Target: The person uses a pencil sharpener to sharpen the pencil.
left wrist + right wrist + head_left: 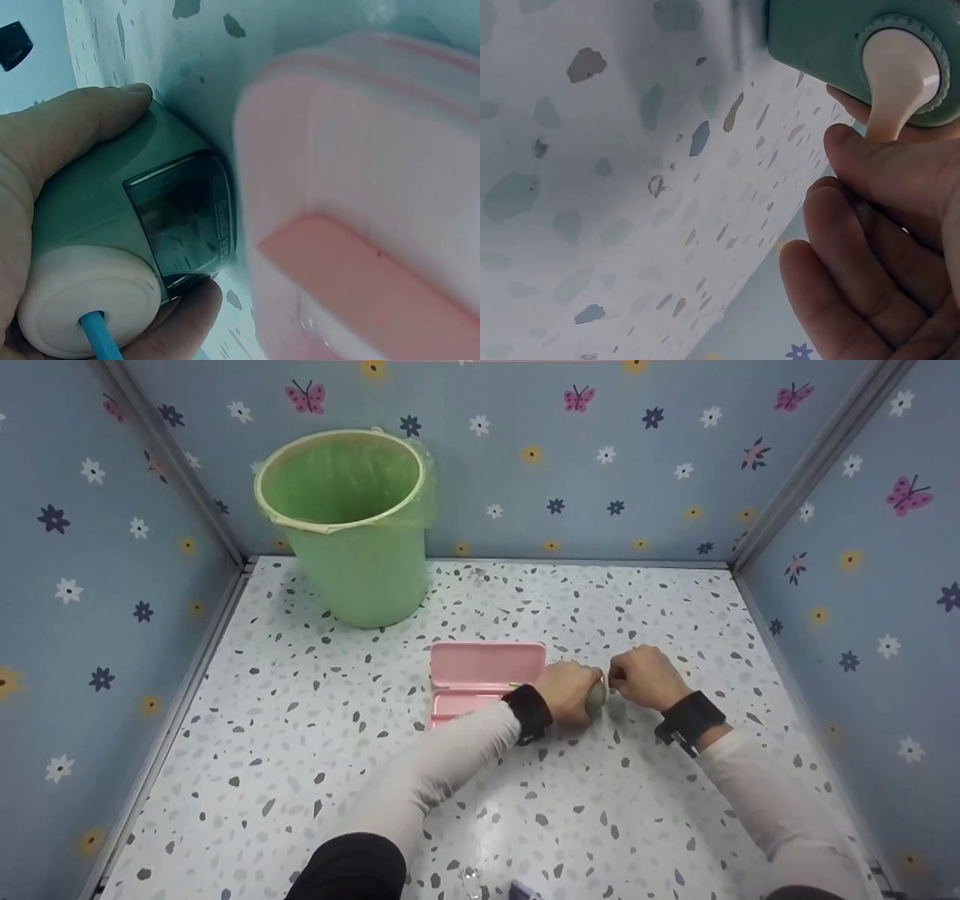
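My left hand grips a green crank pencil sharpener, thumb on one side and fingers on the other. A blue pencil sticks out of the hole in its pale round front. The dark see-through shavings window faces the pink pencil case. On the opposite side, my right hand pinches the cream crank handle, thumb against the fingers. The handle's end is hidden behind the thumb. The pencil case lies open just left of the sharpener, partly covered by my left forearm.
A green bin with a liner stands at the back left. Flower-patterned panels wall the speckled tabletop on three sides. Near the front edge lie a small purple object and a clear item.
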Demonstrator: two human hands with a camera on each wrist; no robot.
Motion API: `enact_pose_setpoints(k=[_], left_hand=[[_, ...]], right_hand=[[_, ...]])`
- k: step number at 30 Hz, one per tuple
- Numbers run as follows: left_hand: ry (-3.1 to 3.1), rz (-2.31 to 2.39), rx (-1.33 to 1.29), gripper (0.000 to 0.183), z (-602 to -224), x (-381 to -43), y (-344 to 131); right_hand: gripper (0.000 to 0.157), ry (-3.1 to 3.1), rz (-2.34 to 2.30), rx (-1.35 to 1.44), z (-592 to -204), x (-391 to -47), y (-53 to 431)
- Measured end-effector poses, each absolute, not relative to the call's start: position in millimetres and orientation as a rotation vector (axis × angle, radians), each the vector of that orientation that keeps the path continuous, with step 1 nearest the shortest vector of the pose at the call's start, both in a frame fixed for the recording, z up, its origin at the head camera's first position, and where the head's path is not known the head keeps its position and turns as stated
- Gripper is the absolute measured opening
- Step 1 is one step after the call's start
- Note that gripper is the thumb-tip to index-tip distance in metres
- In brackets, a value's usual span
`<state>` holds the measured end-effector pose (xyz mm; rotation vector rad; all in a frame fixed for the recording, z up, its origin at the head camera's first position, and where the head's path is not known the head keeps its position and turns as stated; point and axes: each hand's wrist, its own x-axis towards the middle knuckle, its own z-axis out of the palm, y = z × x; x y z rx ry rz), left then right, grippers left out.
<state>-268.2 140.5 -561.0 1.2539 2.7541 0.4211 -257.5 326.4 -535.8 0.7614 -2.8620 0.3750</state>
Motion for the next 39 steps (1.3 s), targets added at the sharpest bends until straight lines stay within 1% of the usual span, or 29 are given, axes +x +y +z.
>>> enact_pose_setpoints(k=[7,14,21,30,37,39], left_hand=[[2.738,0.433,1.227,0.049,-565.3,-266.7,140.3],[2.773,0.422,1.290,0.045,-566.7,-267.7,140.4],[2.737,0.455,1.271,0.044,-566.7,-266.3,139.6],[2.736,0.499,1.256,0.042,-563.6,-265.9,139.8],[2.778,0.496,1.232,0.042,-565.3,-268.1,140.9],[2.784,0.495,1.223,0.042,-564.6,-268.4,141.1]], right_hand=[[0.011,-2.948,0.398,0.725,-548.7,-256.3,326.4],[0.010,-2.951,0.427,0.703,-560.2,-252.4,325.8],[0.010,-2.982,0.474,0.701,-573.6,-247.2,328.0],[0.011,-3.020,0.547,0.639,-575.7,-238.1,328.2],[0.017,-2.995,0.577,0.631,-573.6,-231.0,324.9],[0.016,-3.005,0.577,0.644,-571.8,-229.2,323.1]])
